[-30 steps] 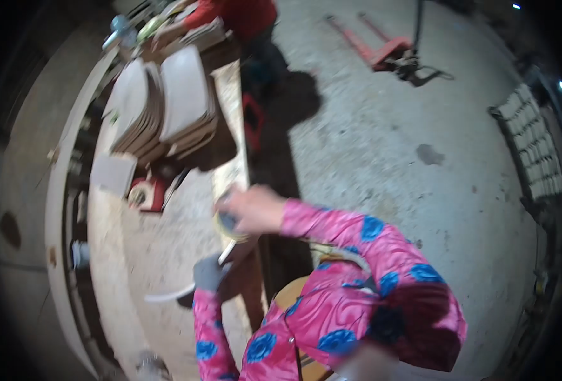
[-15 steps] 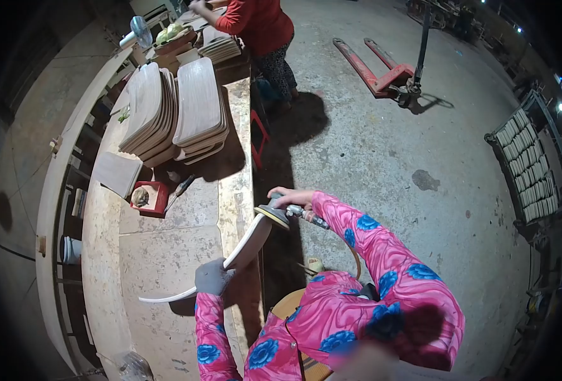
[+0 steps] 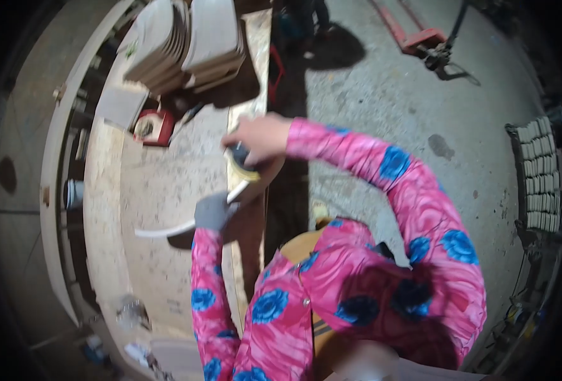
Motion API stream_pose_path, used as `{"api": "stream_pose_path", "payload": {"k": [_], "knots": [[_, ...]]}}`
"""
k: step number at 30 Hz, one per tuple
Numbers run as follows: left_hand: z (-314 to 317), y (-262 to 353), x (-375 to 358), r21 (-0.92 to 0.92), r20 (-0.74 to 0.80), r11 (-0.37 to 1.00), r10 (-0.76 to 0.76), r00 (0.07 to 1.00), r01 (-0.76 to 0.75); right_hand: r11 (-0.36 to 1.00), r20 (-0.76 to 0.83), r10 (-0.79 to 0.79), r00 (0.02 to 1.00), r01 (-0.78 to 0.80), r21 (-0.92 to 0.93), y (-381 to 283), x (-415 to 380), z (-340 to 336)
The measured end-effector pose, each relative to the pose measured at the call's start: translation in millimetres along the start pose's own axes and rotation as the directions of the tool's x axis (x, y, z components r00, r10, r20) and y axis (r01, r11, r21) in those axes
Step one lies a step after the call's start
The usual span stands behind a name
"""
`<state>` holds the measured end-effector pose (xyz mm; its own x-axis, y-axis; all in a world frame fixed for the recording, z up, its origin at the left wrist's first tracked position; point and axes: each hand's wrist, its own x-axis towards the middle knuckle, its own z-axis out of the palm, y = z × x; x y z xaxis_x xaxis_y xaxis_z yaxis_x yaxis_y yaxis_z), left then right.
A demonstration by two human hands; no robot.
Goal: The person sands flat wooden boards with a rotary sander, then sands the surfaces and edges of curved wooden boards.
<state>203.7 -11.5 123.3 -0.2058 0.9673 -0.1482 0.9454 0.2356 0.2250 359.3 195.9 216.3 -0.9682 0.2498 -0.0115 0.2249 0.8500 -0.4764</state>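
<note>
My left hand (image 3: 211, 211), in a grey glove, is closed around a curved, pale-edged wooden panel (image 3: 165, 231) held on edge above the workbench. Bare-fingered, my right hand (image 3: 262, 136) wraps over the top of a round air sander (image 3: 241, 159). The sander's yellowish-rimmed pad lies against the panel's upper end, beyond my left hand. Motion blurs the right fingers a little, and my hand hides much of the tool.
Stacks of curved wooden panels (image 3: 211, 38) stand on the far bench (image 3: 160, 178). Nearer are a red box (image 3: 156, 127) and a dark-handled tool (image 3: 189, 116). On the floor are a red pallet jack (image 3: 421, 39) and a loaded rack (image 3: 541, 174). Part of another person (image 3: 306, 16) shows at the top.
My right hand and the sander have moved left along the panel, closer to my left hand. The camera view has tilted down, and the right arm now reaches further across.
</note>
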Motion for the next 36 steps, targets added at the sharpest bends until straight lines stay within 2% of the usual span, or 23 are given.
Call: {"api": "stream_pose_path", "payload": {"k": [1,2,3,4,5,6,7,10,11,13,15,16,18,22,24,25,27,29,30,31,32,34,36], "knots": [[-4,4,1,-0.014,0.014,1.0,-0.022,1.0,0.022,1.0,0.053,0.005,0.999,-0.004,-0.014,20,9,-2],[-9,8,1,-0.029,0.021,0.999,-0.039,0.999,0.04,0.996,0.073,0.016,0.997,-0.022,0.083,43,13,-8],[-13,13,0,-0.025,0.031,0.997,-0.066,0.997,0.067,0.959,0.128,0.005,0.992,-0.042,0.282,71,13,-8],[-17,17,0,-0.008,0.043,0.997,-0.072,0.996,0.073,0.77,0.19,-0.036,0.981,-0.095,0.631,108,15,8],[-19,19,1,0.008,0.049,0.997,-0.072,0.996,0.071,0.639,0.277,0.041,0.96,-0.238,0.731,129,7,20],[-20,20,3,0.013,0.045,0.997,-0.08,0.996,0.08,0.514,0.298,0.097,0.95,-0.304,0.802,147,-4,36],[-20,20,3,0.026,0.054,0.996,-0.082,0.995,0.081,0.471,0.237,0.12,0.964,-0.265,0.841,162,-14,57],[-20,19,4,0.04,0.072,0.996,-0.084,0.994,0.081,0.157,0.304,0.271,0.913,-0.354,0.922,158,-44,92],[-20,19,4,0.034,0.08,0.996,-0.081,0.993,0.079,0.151,0.301,0.266,0.916,-0.348,0.925,157,-43,95],[-20,18,4,0.049,0.094,0.996,-0.079,0.992,0.075,0.182,0.139,0.314,0.939,-0.203,0.962,155,-42,96],[-21,17,8,0.059,0.106,0.997,-0.065,0.992,0.059,0.525,-0.124,0.288,0.95,-0.048,0.85,133,-36,68],[-21,16,9,0.051,0.101,0.997,-0.065,0.993,0.06,0.675,-0.215,0.238,0.947,-0.003,0.738,120,-31,55],[-19,12,11,0.048,0.109,0.998,-0.056,0.992,0.051,0.943,-0.381,0.278,0.882,-0.174,0.284,49,-42,29],[-22,1,26,0.05,0.118,0.999,-0.026,0.993,0.02,0.997,-0.501,0.016,0.866,0.023,0.072,-9,-47,54],[-25,-1,33,0.03,0.12,0.999,-0.025,0.992,0.021,0.998,-0.536,0.02,0.844,0.013,0.057,1,-43,54],[-28,0,36,0.036,0.122,0.999,-0.022,0.992,0.018,0.984,-0.519,0.156,0.841,-0.084,0.16,13,-43,48],[-35,5,41,0.054,0.157,0.998,-0.016,0.987,0.008,0.884,-0.441,0.418,0.794,-0.243,0.399,46,-43,43],[-36,6,44,0.062,0.172,0.998,-0.032,0.985,0.022,0.771,-0.353,0.555,0.753,-0.307,0.558,92,-46,58],[-37,7,45,0.063,0.179,0.997,-0.049,0.983,0.039,0.704,-0.392,0.501,0.772,-0.099,0.703,130,-41,91],[-38,9,46,0.073,0.179,0.997,-0.045,0.983,0.032,0.495,-0.282,0.56,0.779,-0.042,0.868,138,-47,104],[-39,10,45,0.071,0.172,0.997,-0.04,0.984,0.028,0.393,-0.245,0.573,0.782,0.0,0.92,152,-49,126],[-39,12,42,0.078,0.169,0.997,-0.025,0.985,0.012,0.115,-0.016,0.637,0.771,-0.075,0.99,158,-53,157],[-36,10,39,0.044,0.135,0.999,-0.017,0.991,0.011,0.013,0.033,0.662,0.749,-0.056,0.998,159,-55,176]]}}
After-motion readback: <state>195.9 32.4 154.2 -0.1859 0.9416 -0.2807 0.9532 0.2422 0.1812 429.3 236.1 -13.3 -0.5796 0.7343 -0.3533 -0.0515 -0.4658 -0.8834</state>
